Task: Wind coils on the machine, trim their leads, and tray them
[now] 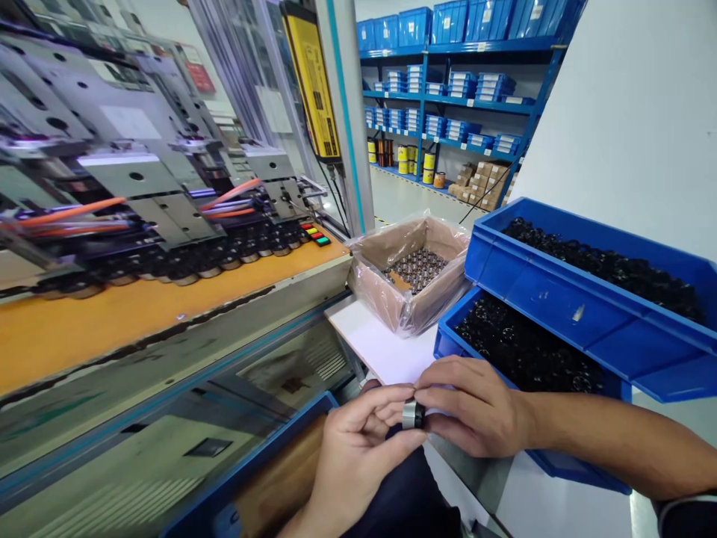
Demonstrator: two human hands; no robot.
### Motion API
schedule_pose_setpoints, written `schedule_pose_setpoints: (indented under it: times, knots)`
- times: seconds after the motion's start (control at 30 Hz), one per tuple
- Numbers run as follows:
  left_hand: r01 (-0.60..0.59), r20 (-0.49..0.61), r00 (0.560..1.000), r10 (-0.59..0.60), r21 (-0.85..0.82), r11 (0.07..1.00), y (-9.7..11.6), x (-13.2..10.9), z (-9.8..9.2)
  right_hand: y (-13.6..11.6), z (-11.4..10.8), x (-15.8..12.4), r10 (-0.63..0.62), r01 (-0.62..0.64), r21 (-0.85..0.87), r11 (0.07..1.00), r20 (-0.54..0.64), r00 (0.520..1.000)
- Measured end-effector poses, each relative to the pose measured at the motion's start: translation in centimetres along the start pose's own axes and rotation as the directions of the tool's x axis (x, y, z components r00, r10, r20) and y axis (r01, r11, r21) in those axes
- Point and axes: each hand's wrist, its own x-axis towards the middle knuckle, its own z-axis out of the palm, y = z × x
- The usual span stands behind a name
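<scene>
Just above my lap, my left hand [361, 448] pinches a small silver metal ring [411, 415] between thumb and fingers. A black plastic piece [420, 417] sits against the ring's right side, and the fingers of my right hand [476, 407] close on it from the right. Both hands' fingertips meet around the joined parts and hide some of them, so I cannot tell how far one sits in the other. Behind my right hand stands a lower blue bin [448, 340] filled with black pieces.
An upper blue bin [560, 291] of black pieces rests over the lower one. A plastic-lined cardboard box [386, 295] holds many metal parts. At left is a machine [168, 217] with a row of black-and-metal parts [184, 273] along its orange bench [112, 321]. Blue shelves [476, 101] stand behind.
</scene>
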Motion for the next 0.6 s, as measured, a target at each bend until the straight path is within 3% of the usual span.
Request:
schedule_pose_setpoints:
  times: [0.3,0.6]
  knots:
    - [0.009,-0.038,0.999,-0.009,0.016,1.000,-0.2,0.0,-0.3,0.1,0.1,-0.1,-0.041,0.041,-0.041,0.998,-0.014,0.999]
    - [0.138,-0.029,0.990,-0.135,0.160,0.977,-0.3,-0.3,-2.1,0.2,0.1,-0.2,-0.131,0.128,-0.151,0.980,-0.008,0.991]
